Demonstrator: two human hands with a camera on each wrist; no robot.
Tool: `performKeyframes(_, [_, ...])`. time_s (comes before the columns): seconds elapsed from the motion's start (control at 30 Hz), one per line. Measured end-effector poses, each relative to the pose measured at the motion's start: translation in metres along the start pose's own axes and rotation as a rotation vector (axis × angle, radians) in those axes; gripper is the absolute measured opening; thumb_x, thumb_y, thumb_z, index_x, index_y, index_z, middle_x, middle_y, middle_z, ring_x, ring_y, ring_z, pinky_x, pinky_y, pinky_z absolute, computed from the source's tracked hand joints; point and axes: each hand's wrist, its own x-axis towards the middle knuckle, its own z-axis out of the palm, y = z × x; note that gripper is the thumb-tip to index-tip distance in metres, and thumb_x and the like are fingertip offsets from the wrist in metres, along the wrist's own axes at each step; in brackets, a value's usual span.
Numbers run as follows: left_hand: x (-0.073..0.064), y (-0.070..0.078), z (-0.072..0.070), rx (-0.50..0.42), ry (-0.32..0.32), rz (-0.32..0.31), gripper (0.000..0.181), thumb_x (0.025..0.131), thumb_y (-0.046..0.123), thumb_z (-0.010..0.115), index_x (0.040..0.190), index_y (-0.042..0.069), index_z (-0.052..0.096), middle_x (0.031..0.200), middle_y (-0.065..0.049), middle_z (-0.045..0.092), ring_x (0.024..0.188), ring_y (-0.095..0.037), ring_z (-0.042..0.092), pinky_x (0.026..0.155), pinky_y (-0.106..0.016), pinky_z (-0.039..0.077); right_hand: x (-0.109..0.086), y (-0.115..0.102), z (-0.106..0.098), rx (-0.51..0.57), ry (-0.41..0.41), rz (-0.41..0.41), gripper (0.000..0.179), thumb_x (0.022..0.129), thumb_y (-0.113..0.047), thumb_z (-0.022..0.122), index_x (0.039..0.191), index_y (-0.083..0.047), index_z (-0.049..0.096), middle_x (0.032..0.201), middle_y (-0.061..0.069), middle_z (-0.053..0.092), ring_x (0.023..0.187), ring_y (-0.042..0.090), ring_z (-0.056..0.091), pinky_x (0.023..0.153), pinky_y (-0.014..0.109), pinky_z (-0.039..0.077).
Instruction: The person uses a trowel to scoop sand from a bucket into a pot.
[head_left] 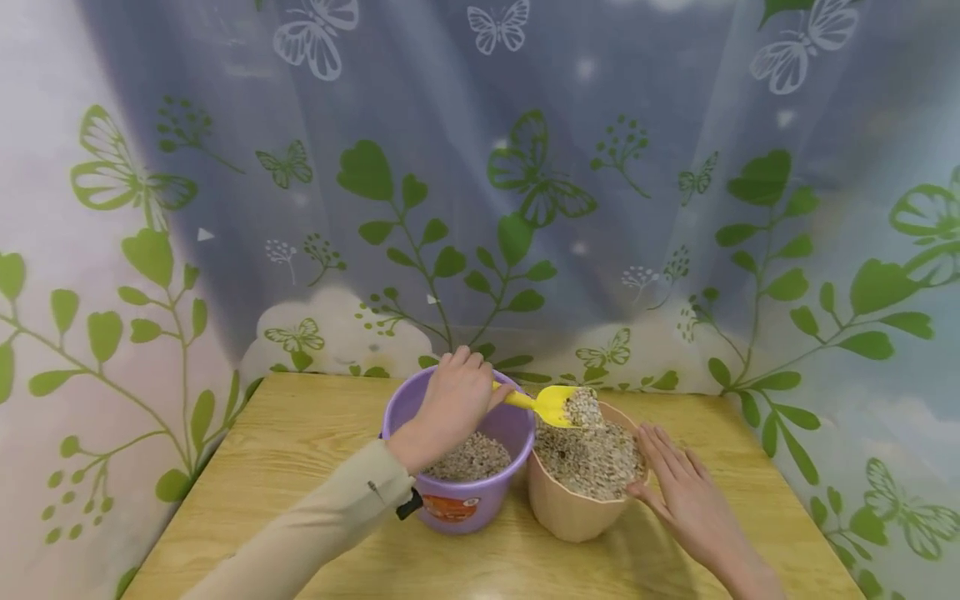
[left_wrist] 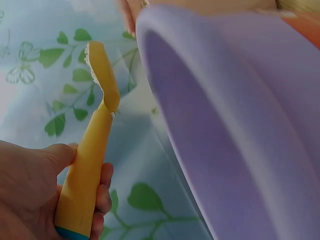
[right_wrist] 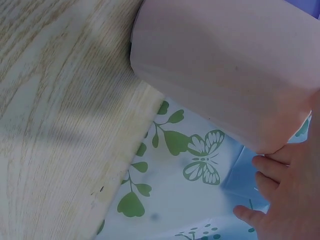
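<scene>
My left hand [head_left: 453, 396] grips the handle of a small yellow shovel [head_left: 553, 406], its fingers curled round it. Pale, coarse gravel [head_left: 583, 408] sits in the blade, which is over the near-left part of a peach-coloured plant pot [head_left: 577, 521]. In the left wrist view the yellow handle [left_wrist: 85, 175] ends in blue. The pot is filled close to its rim with grainy gravel [head_left: 592, 458]. On the pot's right side rests my right hand [head_left: 686, 492], fingers fairly straight at the rim. Under my left forearm stands a purple bucket [head_left: 468, 517], with more gravel [head_left: 480, 457] low inside.
Bucket and pot stand side by side on a wood-grain table [head_left: 300, 467]. A curtain [head_left: 450, 208] printed with leaves and butterflies hangs behind the table's back edge and continues along both sides. An orange label [head_left: 450, 507] is on the bucket's front.
</scene>
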Motion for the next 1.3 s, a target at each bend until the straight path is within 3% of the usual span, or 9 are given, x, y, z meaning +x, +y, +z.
performKeyframes(0.13, [0.007, 0.016, 0.007, 0.019, -0.027, 0.017, 0.044, 0.100, 0.047, 0.059, 0.081, 0.009, 0.069, 0.080, -0.003, 0.062, 0.081, -0.021, 0.050, 0.074, -0.033, 0.041, 0.001, 0.000, 0.001, 0.006, -0.005, 0.000, 0.077, 0.101, -0.047, 0.057, 0.159, -0.006, 0.028, 0.162, 0.017, 0.032, 0.151, 0.030, 0.027, 0.122, 0.029, -0.005])
performKeyframes(0.33, [0.012, 0.037, 0.017, 0.133, -0.047, 0.084, 0.047, 0.100, 0.051, 0.056, 0.076, 0.013, 0.068, 0.080, 0.001, 0.065, 0.083, -0.018, 0.052, 0.077, -0.029, 0.045, 0.000, 0.001, 0.001, 0.030, -0.022, 0.015, 0.078, 0.100, -0.046, 0.058, 0.160, -0.009, 0.026, 0.164, 0.015, 0.030, 0.150, 0.031, 0.028, 0.124, 0.043, 0.011])
performKeyframes(0.47, [0.014, 0.050, 0.022, 0.188, -0.076, 0.125, 0.048, 0.101, 0.051, 0.055, 0.070, 0.017, 0.067, 0.082, 0.004, 0.066, 0.083, -0.015, 0.051, 0.077, -0.027, 0.042, -0.001, 0.000, 0.001, 0.033, -0.014, 0.013, 0.079, 0.100, -0.044, 0.059, 0.162, -0.011, 0.022, 0.164, 0.014, 0.029, 0.151, 0.030, 0.026, 0.125, 0.037, 0.005])
performKeyframes(0.6, [0.017, 0.063, 0.025, 0.246, -0.176, 0.147, 0.047, 0.101, 0.050, 0.054, 0.066, 0.022, 0.068, 0.083, 0.006, 0.065, 0.087, -0.014, 0.049, 0.076, -0.025, 0.038, -0.001, 0.001, 0.002, 0.031, 0.000, 0.002, 0.080, 0.101, -0.045, 0.058, 0.163, -0.013, 0.018, 0.164, 0.016, 0.029, 0.151, 0.032, 0.028, 0.122, 0.029, -0.004])
performKeyframes(0.7, [0.021, 0.071, 0.025, 0.276, -0.208, 0.171, 0.044, 0.100, 0.051, 0.054, 0.066, 0.026, 0.069, 0.080, 0.007, 0.062, 0.085, -0.013, 0.046, 0.073, -0.026, 0.034, -0.001, 0.001, 0.003, 0.037, 0.009, 0.003, 0.078, 0.101, -0.045, 0.058, 0.161, -0.011, 0.022, 0.163, 0.017, 0.031, 0.149, 0.034, 0.031, 0.124, 0.036, 0.003])
performKeyframes(0.9, [0.026, 0.076, 0.021, 0.332, -0.130, 0.224, 0.045, 0.099, 0.055, 0.056, 0.067, 0.024, 0.068, 0.080, 0.008, 0.061, 0.081, -0.014, 0.044, 0.073, -0.027, 0.032, -0.001, 0.002, 0.004, 0.042, 0.008, 0.016, 0.078, 0.099, -0.045, 0.060, 0.160, -0.008, 0.028, 0.161, 0.018, 0.034, 0.147, 0.036, 0.034, 0.118, 0.055, 0.024])
performKeyframes(1.03, [0.026, 0.076, 0.019, 0.359, -0.099, 0.243, 0.047, 0.098, 0.056, 0.056, 0.065, 0.023, 0.064, 0.077, 0.008, 0.059, 0.080, -0.013, 0.045, 0.073, -0.026, 0.033, 0.000, 0.002, 0.003, 0.042, 0.000, 0.015, 0.078, 0.100, -0.046, 0.059, 0.161, -0.010, 0.025, 0.161, 0.017, 0.033, 0.146, 0.037, 0.034, 0.116, 0.057, 0.027])
performKeyframes(1.3, [0.026, 0.067, 0.010, 0.399, -0.126, 0.277, 0.046, 0.097, 0.060, 0.050, 0.073, 0.027, 0.070, 0.081, 0.011, 0.065, 0.086, -0.012, 0.047, 0.074, -0.024, 0.035, -0.001, 0.002, 0.003, 0.056, -0.005, 0.019, 0.079, 0.100, -0.045, 0.059, 0.162, -0.012, 0.022, 0.162, 0.018, 0.032, 0.146, 0.038, 0.033, 0.120, 0.053, 0.021])
